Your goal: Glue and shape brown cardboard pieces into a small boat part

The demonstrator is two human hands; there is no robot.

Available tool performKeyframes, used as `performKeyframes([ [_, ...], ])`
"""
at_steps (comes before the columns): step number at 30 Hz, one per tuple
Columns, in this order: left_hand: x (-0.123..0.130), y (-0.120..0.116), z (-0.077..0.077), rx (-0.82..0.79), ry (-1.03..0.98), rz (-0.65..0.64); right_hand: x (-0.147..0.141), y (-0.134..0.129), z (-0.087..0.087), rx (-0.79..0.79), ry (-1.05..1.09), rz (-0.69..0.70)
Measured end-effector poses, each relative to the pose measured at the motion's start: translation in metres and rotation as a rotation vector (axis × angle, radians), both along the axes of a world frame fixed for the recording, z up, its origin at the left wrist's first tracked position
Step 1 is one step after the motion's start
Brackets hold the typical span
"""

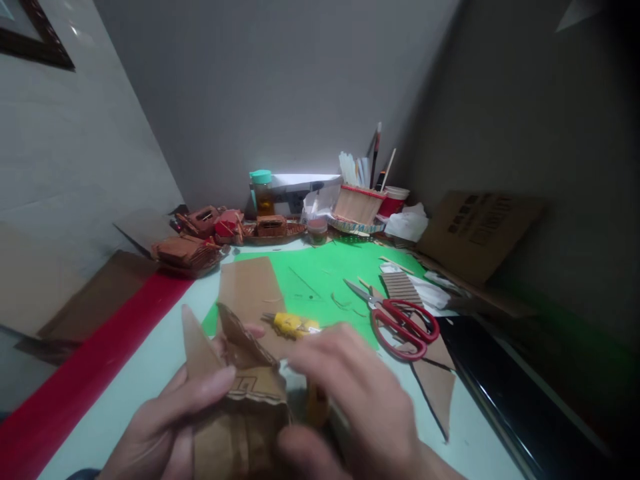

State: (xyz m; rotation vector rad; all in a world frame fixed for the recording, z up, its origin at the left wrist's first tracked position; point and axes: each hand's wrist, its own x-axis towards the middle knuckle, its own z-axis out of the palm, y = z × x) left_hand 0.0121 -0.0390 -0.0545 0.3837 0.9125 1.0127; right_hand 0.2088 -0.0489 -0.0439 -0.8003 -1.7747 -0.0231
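Observation:
My left hand (pixel 173 417) is closed round a folded brown cardboard piece (pixel 240 433) at the bottom centre, its thumb pressed against the inner side. Two pointed flaps rise from the top of this piece, and dark printed lines mark its front. My right hand (pixel 360 393), blurred by motion, hovers by the right edge of the cardboard. Its thumb and fingers are apart, with nothing visibly held. Behind the fingers lies a yellow glue gun (pixel 295 324), nozzle toward the left; the hand partly hides it. A flat cardboard sheet (pixel 250 283) lies beyond.
Red-handled scissors (pixel 405 327) rest on cardboard scraps (pixel 440 393) to the right, beside a black glossy panel (pixel 500 373). A green sheet (pixel 320 280) covers the table's middle. Brown model boats (pixel 185 253), a teal-lidded jar (pixel 261 190) and a stick holder (pixel 357 203) line the back.

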Motion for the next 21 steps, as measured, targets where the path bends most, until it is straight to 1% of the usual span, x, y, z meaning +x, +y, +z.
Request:
performKeyframes([
  [1, -0.001, 0.002, 0.002, -0.021, 0.019, 0.023, 0.008, 0.001, 0.004, -0.040, 0.058, -0.028],
  [3, -0.005, 0.003, 0.007, -0.036, 0.073, 0.011, 0.020, 0.005, 0.008, -0.200, -0.023, -0.129],
  [5, -0.007, 0.002, 0.010, -0.009, 0.088, -0.014, 0.027, 0.011, 0.005, -0.380, -0.293, -0.275],
  [7, -0.009, 0.000, 0.011, 0.016, 0.093, 0.001, 0.027, 0.015, -0.002, -0.479, -0.526, -0.391],
  [8, -0.010, -0.001, 0.011, 0.026, 0.094, 0.024, 0.025, 0.016, -0.006, -0.512, -0.607, -0.417],
  [9, -0.011, -0.001, 0.011, 0.036, 0.093, 0.037, 0.023, 0.016, -0.010, -0.544, -0.655, -0.426],
  [13, -0.012, 0.000, 0.017, 0.065, 0.074, 0.048, 0.014, 0.011, -0.019, -0.645, -0.695, -0.434],
  [17, -0.015, 0.004, 0.024, 0.044, 0.032, 0.013, 0.014, 0.009, -0.027, -0.600, -0.698, -0.432],
  [19, -0.015, 0.006, 0.025, 0.062, -0.013, 0.003, 0.016, 0.009, -0.032, -0.585, -0.675, -0.405],
  [21, -0.016, 0.008, 0.023, 0.065, -0.068, 0.021, 0.019, 0.009, -0.036, -0.596, -0.653, -0.358],
])
